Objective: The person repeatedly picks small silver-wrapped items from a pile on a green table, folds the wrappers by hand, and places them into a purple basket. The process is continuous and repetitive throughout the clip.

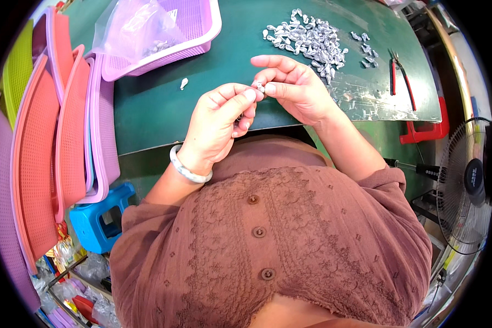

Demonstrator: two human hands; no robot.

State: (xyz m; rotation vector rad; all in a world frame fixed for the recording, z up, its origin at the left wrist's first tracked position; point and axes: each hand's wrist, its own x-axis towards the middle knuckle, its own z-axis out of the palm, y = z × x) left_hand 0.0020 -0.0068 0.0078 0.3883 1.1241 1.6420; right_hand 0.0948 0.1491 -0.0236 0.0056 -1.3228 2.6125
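Both hands meeting above the near edge of the green bench (164, 104), just in front of the pile of small silvery parts (310, 41). Left hand (220, 123) with thumb and forefinger pinched on a small silvery piece (261, 86); right hand (294, 87) pinching the same piece from the other side, remaining fingers spread. Exact shape of the piece hard to tell, perhaps like the pile's parts. Left of the pile, one loose part (183, 83) and a purple basket (197, 27) with a plastic bag (136, 27). Right of the pile, red-handled pliers (400, 76).
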